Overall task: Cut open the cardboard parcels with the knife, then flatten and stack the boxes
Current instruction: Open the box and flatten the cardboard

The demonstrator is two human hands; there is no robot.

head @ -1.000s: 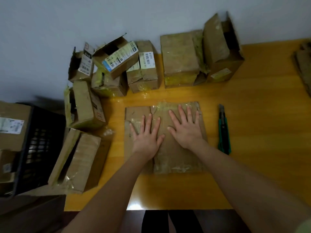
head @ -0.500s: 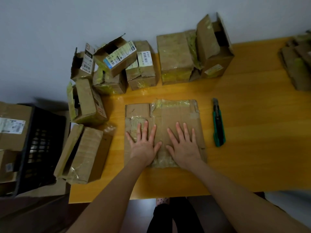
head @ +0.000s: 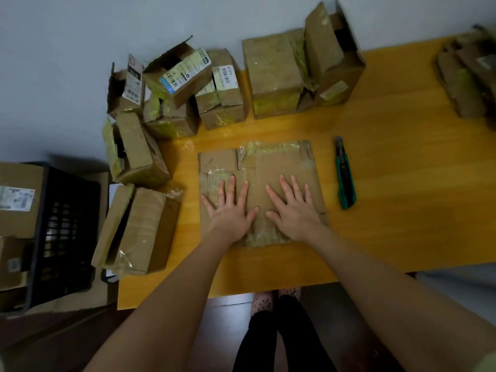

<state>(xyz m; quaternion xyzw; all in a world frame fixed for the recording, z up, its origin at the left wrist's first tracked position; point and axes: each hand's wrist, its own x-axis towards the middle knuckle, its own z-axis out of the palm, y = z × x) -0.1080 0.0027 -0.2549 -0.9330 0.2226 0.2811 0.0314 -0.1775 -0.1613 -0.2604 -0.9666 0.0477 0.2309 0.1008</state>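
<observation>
Head view: left hand (head: 228, 210), right hand (head: 294, 210) flat, fingers spread, pressing flattened box (head: 268, 162).

A single wide-angle view from the person's head looks forward and steeply down over the table (head: 402, 183). It sits close: both forearms run in from the bottom edge to the left hand (head: 230, 214) and right hand (head: 296, 214) at mid-frame. The table's near edge crosses low in the picture, rising toward the right, with the legs (head: 281, 334) below it. The far wall (head: 80, 36) fills the top. A crate (head: 67, 224) stands at the left border, and the right border cuts a blurred cardboard stack (head: 467, 76).
</observation>
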